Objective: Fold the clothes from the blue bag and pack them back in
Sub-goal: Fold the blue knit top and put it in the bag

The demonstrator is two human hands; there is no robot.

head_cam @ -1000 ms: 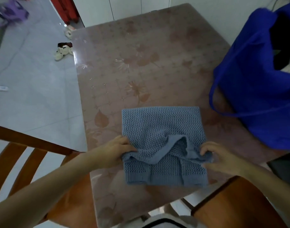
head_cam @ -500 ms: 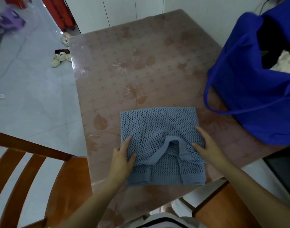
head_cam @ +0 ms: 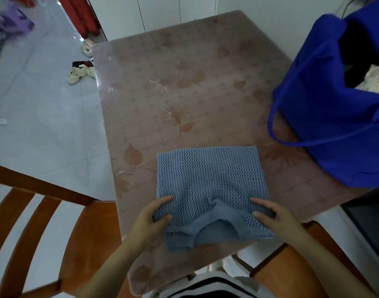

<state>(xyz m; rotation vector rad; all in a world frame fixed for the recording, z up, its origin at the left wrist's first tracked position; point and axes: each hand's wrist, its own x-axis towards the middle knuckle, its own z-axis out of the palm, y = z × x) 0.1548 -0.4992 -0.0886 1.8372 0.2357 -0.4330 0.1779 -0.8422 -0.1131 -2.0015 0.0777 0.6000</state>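
A grey-blue open-knit sweater (head_cam: 208,175) lies folded into a rectangle at the near edge of the table (head_cam: 184,82), its neckline facing me. My left hand (head_cam: 151,220) grips the sweater's near left edge, thumb on top and fingers under the fabric. My right hand (head_cam: 274,218) grips the near right edge the same way. The near part of the sweater is raised slightly off the table. The blue bag (head_cam: 335,108) stands open at the table's right side, with a cream garment (head_cam: 375,81) showing inside.
Wooden chairs stand at the near left (head_cam: 33,222) and near right (head_cam: 292,272). One blue bag handle (head_cam: 276,125) loops onto the table. Slippers (head_cam: 81,72) lie on the tiled floor to the left. A dark object (head_cam: 369,222) sits below the bag.
My hands went from pressing flat on the sweater to gripping its two near side edges. The near part of the sweater has lifted and shifted toward me.
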